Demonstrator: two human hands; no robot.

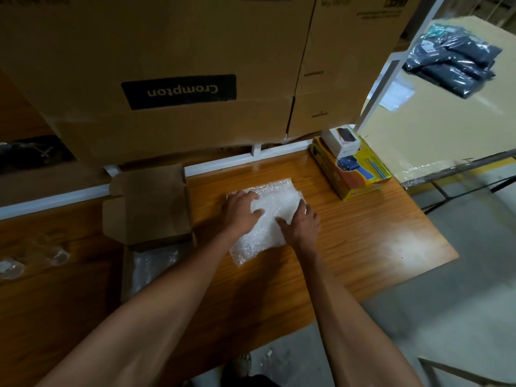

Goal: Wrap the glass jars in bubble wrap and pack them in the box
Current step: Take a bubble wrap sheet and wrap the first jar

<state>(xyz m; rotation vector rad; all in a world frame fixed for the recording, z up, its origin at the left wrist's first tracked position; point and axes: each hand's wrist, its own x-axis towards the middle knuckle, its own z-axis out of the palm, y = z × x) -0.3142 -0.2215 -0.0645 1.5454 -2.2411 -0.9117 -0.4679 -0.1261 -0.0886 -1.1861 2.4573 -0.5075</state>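
Note:
A sheet of white bubble wrap [268, 208] lies on the wooden table [363, 247], bulging in the middle over something I cannot see. My left hand [241, 213] rests on its left part with fingers spread and lightly bent over the bulge. My right hand [300, 226] presses on its right side, fingers pointing away from me. An open cardboard box [150, 208] stands to the left of the wrap, its lid flap raised; more bubble wrap [150, 266] lies inside its near part. Clear glass jars [57, 254] sit at the far left, dim and hard to make out.
Large brown cartons [178, 90] stand stacked behind the table above a white rail [223, 163]. A yellow box [354, 171] with a small white box [339, 141] on top sits at the back right. Dark plastic-wrapped packs [455, 62] lie on another table. The table edge drops to grey floor at the right.

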